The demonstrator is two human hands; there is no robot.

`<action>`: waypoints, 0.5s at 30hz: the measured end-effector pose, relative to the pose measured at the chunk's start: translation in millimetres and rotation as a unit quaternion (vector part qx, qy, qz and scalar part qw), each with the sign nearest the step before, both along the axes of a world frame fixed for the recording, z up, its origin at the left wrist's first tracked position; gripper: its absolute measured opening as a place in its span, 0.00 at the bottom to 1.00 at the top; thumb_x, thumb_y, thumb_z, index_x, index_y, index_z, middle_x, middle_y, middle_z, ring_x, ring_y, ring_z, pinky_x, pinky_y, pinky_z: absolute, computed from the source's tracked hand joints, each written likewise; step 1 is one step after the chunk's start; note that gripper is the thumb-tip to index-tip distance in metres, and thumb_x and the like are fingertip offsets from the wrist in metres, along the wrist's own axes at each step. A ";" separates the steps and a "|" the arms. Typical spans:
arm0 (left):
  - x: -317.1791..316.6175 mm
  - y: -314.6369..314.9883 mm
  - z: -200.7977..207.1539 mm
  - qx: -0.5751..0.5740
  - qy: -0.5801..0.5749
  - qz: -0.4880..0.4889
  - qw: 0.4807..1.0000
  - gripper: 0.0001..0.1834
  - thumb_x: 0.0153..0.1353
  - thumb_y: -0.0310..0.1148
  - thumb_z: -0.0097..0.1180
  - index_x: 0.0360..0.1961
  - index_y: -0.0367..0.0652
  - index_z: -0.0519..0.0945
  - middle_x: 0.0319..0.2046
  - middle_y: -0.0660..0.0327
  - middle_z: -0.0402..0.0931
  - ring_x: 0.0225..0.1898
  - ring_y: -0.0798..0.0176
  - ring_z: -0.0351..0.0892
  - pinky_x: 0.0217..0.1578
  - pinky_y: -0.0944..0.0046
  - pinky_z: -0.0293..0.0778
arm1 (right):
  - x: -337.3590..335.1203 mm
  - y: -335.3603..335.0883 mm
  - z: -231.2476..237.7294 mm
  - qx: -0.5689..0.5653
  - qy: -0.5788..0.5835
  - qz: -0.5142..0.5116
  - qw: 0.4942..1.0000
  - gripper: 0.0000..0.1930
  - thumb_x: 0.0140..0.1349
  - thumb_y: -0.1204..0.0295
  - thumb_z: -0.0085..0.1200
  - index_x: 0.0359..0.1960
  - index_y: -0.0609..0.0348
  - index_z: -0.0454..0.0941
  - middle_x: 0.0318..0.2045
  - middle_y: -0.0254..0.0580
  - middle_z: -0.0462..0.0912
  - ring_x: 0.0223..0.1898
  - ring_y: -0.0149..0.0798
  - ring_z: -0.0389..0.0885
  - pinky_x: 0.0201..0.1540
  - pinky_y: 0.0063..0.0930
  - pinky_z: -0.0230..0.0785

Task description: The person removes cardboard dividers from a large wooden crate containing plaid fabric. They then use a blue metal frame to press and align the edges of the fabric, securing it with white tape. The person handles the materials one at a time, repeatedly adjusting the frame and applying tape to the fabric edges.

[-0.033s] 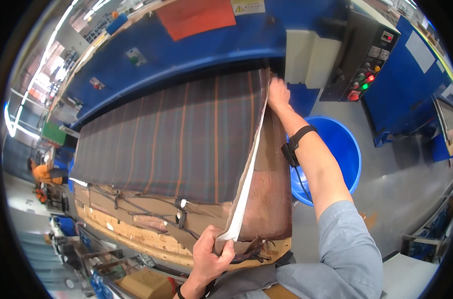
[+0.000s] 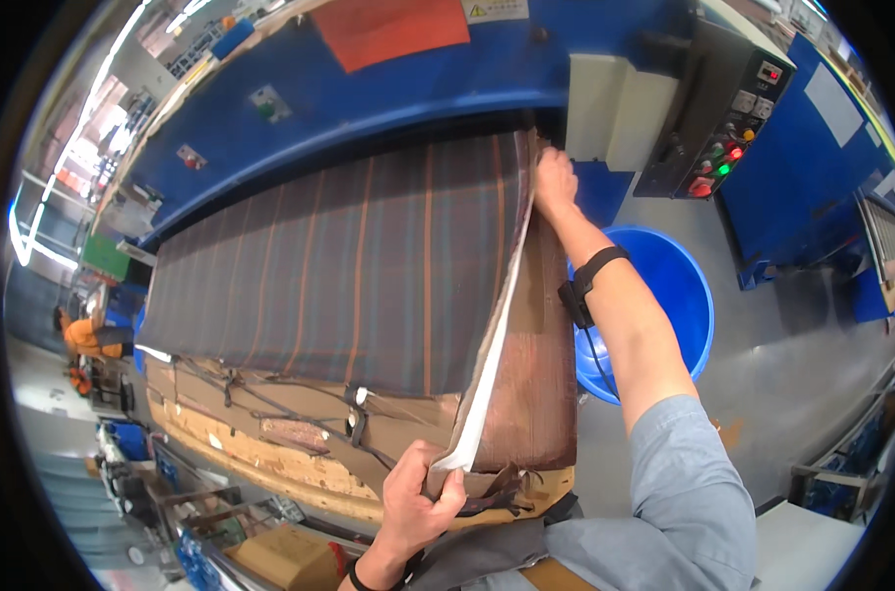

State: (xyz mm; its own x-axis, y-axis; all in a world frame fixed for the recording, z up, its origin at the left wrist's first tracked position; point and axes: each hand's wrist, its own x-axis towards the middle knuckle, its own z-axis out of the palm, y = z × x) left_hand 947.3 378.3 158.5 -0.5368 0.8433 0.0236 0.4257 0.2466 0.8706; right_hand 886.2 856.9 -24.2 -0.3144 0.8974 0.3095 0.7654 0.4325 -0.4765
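Note:
A dark plaid fabric (image 2: 319, 266) with thin orange stripes is spread over a brown board (image 2: 526, 414). Its right edge is lifted a little, baring a white strip beneath. My left hand (image 2: 420, 500) pinches the near right corner between thumb and fingers. At the far right corner, close to the blue machine (image 2: 388, 84), my right hand (image 2: 556, 182) is closed on the fabric's edge; its fingertips are partly hidden. A black band with a small device (image 2: 587, 286) circles my right wrist.
A blue round bin (image 2: 669, 295) stands on the floor right of the board. Behind it is a control panel (image 2: 718, 128) with lit buttons. Dark cords (image 2: 280, 409) run along the board's front, above a wooden edge (image 2: 260, 463). A person in orange (image 2: 83, 337) is far left.
The view has shifted very slightly. Both hands keep their hold on the fabric's edge, with hardly any movement.

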 end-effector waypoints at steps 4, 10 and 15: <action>6.9 1.2 -8.1 -0.002 -0.013 -0.009 1.000 0.12 0.58 0.21 0.63 0.42 0.34 0.76 0.32 0.56 0.74 0.33 0.61 0.76 0.36 0.64 0.73 | 17.8 4.6 -14.8 -0.014 0.078 0.001 0.997 0.24 0.64 0.62 0.59 0.57 0.62 0.75 0.55 0.61 0.76 0.57 0.62 0.77 0.59 0.52 0.74; 30.1 10.2 -48.6 0.006 -0.115 -0.072 0.991 0.06 0.65 0.26 0.59 0.40 0.37 0.75 0.36 0.55 0.70 0.35 0.53 0.75 0.39 0.57 0.73 | 71.3 -100.8 92.8 -0.037 0.196 0.203 0.959 0.16 0.71 0.68 0.56 0.56 0.62 0.78 0.51 0.49 0.80 0.50 0.48 0.81 0.53 0.39 0.74; 47.1 20.3 -85.1 0.018 -0.117 -0.115 0.986 0.11 0.63 0.25 0.57 0.44 0.35 0.71 0.41 0.49 0.71 0.42 0.42 0.76 0.43 0.48 0.73 | 66.7 -236.9 151.0 -0.097 0.046 0.537 0.837 0.09 0.66 0.69 0.61 0.44 0.60 0.81 0.39 0.48 0.82 0.44 0.52 0.83 0.48 0.41 0.75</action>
